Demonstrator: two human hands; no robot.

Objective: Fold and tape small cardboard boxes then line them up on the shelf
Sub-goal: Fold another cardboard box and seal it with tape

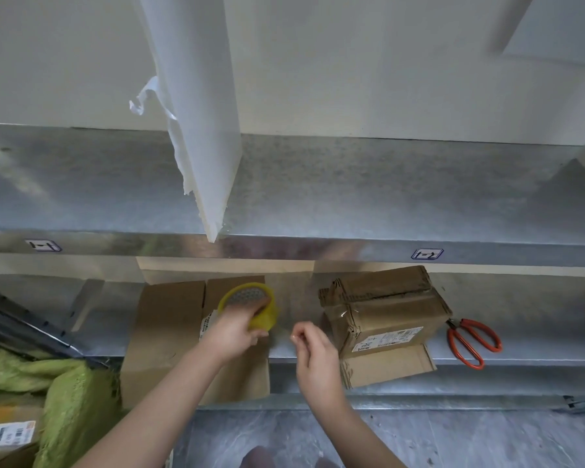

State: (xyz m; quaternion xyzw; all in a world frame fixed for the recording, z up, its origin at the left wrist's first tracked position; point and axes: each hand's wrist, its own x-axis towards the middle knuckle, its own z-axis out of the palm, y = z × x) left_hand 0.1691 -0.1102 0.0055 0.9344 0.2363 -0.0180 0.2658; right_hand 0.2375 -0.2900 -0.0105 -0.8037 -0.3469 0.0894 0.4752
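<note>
Gripping tape roll [249, 307], left hand [232, 332] fingers curled round it, centre frame | right hand [313, 349] fingertips pinched together, tape end unclear | box [384, 309] just right, scissors [471, 339] beyond | shelf [537, 319] front edge below hands

- On the shelf edge [284, 246], left tag [43, 245]: I read "1-1", upside down from my view.
- On the same edge, right tag [427, 254]: I read "2-1", also upside down.
- On the taped box [385, 305], white label [387, 339]: handwritten digits and fine print, too small for me to read.
- On the corner box [4, 413], sticker [5, 434]: print blurred.
</note>
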